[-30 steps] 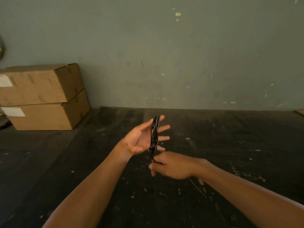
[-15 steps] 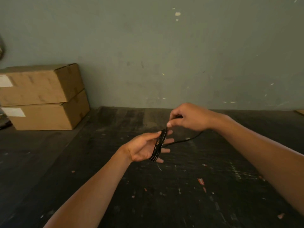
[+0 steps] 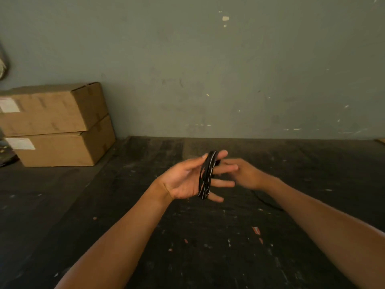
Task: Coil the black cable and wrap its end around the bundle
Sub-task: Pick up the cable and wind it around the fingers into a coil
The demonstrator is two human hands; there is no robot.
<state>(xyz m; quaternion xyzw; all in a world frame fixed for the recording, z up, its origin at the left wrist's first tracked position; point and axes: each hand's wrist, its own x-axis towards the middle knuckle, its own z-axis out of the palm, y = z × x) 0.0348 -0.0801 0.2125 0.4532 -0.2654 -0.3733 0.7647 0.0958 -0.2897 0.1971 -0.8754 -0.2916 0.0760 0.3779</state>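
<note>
Black cable loops several times around the spread fingers of the left hand, palm open. Behind that grip the right hand pinches the cable's free end, which trails down to the dark, paint-flecked table. Far left, two cardboard boxes stack against a grey-green wall.
</note>
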